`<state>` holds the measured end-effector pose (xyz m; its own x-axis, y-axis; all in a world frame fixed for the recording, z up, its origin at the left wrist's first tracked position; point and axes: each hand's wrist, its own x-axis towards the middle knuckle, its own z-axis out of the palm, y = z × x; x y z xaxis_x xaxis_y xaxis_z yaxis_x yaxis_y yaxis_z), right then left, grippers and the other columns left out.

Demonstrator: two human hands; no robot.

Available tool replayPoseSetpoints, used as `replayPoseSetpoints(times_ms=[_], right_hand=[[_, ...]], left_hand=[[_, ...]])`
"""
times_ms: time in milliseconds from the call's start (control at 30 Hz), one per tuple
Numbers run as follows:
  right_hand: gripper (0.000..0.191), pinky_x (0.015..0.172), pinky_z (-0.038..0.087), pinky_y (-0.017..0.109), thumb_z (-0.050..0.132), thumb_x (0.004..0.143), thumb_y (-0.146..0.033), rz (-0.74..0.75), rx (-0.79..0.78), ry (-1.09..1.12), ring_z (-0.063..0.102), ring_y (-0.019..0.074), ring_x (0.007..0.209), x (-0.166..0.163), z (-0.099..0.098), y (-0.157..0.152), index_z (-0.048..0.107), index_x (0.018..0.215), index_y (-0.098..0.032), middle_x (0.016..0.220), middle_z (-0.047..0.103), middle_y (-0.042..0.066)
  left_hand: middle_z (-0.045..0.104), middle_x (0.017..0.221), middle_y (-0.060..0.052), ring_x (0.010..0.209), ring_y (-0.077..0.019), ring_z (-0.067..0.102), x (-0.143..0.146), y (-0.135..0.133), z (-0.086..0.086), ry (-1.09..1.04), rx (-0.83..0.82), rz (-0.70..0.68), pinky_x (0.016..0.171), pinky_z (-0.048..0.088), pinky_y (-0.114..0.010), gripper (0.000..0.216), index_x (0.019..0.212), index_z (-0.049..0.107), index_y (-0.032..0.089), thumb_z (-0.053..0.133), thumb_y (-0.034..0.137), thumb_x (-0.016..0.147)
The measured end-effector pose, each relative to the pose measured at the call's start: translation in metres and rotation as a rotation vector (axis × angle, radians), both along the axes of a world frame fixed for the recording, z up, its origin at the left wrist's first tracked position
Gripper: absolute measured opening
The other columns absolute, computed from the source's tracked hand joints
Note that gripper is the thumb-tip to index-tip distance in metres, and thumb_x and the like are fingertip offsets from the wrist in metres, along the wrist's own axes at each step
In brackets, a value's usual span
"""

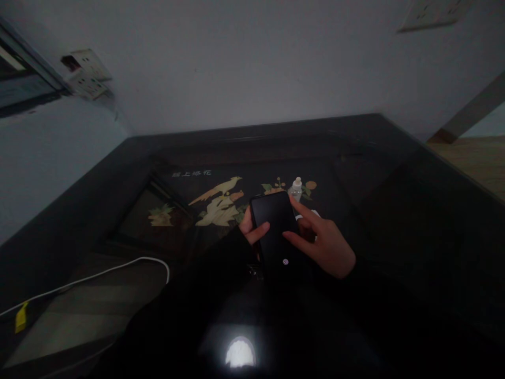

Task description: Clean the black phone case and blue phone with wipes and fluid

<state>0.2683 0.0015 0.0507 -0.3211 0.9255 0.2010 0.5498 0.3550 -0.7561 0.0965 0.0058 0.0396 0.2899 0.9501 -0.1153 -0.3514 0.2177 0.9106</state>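
A black smartphone (275, 216) is tilted above the dark table, its screen dark apart from a small round striped icon low down. My left hand (252, 231) grips its left side, the thumb lying over the screen and the other fingers mostly behind. On the phone's right edge is my right hand (329, 245), index fingertip by the upper corner and thumb over the screen; its remaining fingers are curled and partly hidden. Just beyond the right hand stands a small clear bottle (295, 192) with a whitish cap. Something white, mostly hidden, shows behind the right fingers.
The glossy black table (252, 142) bears a bird-and-flower picture (219, 202) and meets a pale wall. A white cable (114, 267) with a yellow tag (21, 318) runs at the left. Wall sockets (89, 73) are at the upper left. A bright lamp reflection shows low in front.
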Motion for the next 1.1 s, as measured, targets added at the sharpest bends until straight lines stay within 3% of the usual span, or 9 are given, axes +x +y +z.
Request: replayPoseSetpoints(times_ms=[200,367,500,600,833,1100], right_hand=[[0.071,0.045,0.033,0.025,0.053,0.078,-0.042,-0.026,-0.102,-0.089,0.044,0.0137,0.044,-0.005,-0.004,-0.001,0.024,0.137,-0.016,0.049,0.043,-0.007],[0.071,0.057,0.045,0.031,0.046,0.083,-0.042,0.121,-0.210,0.065,0.056,0.0176,0.062,0.004,0.004,0.005,0.010,0.140,-0.018,0.069,0.056,0.001],[0.066,0.065,0.052,0.033,0.048,0.082,-0.041,0.435,-0.640,0.324,0.060,0.0203,0.085,0.010,0.006,0.008,0.020,0.135,-0.016,0.095,0.058,0.009],[0.054,0.067,0.053,0.032,0.054,0.079,-0.041,0.547,-0.922,0.442,0.062,0.0184,0.084,0.007,0.003,0.007,0.037,0.121,-0.013,0.095,0.059,0.009],[0.036,0.070,0.053,0.028,0.063,0.073,-0.041,0.477,-0.953,0.550,0.065,0.0144,0.074,-0.002,-0.011,0.003,0.049,0.091,-0.013,0.080,0.064,0.005],[0.043,0.069,0.053,0.030,0.067,0.066,-0.046,0.364,-0.976,0.545,0.066,0.0156,0.071,-0.005,-0.022,0.002,0.051,0.087,-0.012,0.077,0.065,0.006]], left_hand=[[0.057,0.115,-0.011,0.107,-0.0220,0.053,-0.001,0.004,-0.009,0.230,0.215,0.105,0.094,0.040,-0.033,0.066,0.118,0.037,0.013,0.069,0.027,0.063],[0.058,0.115,-0.013,0.102,-0.0196,0.057,-0.007,0.009,0.004,0.266,0.289,0.087,0.089,0.043,-0.030,0.065,0.117,0.036,0.011,0.069,0.028,0.063],[0.059,0.113,-0.013,0.103,-0.0191,0.057,-0.020,0.016,0.015,0.338,0.382,0.145,0.089,0.043,-0.029,0.064,0.116,0.035,0.010,0.068,0.029,0.065],[0.057,0.115,-0.013,0.105,-0.0186,0.056,-0.029,0.021,0.017,0.391,0.429,0.155,0.090,0.042,-0.027,0.065,0.117,0.035,0.010,0.068,0.030,0.065],[0.055,0.118,-0.015,0.107,-0.0191,0.054,-0.033,0.024,0.011,0.360,0.424,0.062,0.091,0.041,-0.028,0.068,0.119,0.033,0.008,0.067,0.031,0.066],[0.055,0.115,-0.012,0.106,-0.0195,0.054,-0.034,0.028,-0.003,0.305,0.298,0.008,0.093,0.040,-0.031,0.066,0.118,0.032,0.012,0.068,0.030,0.065]])
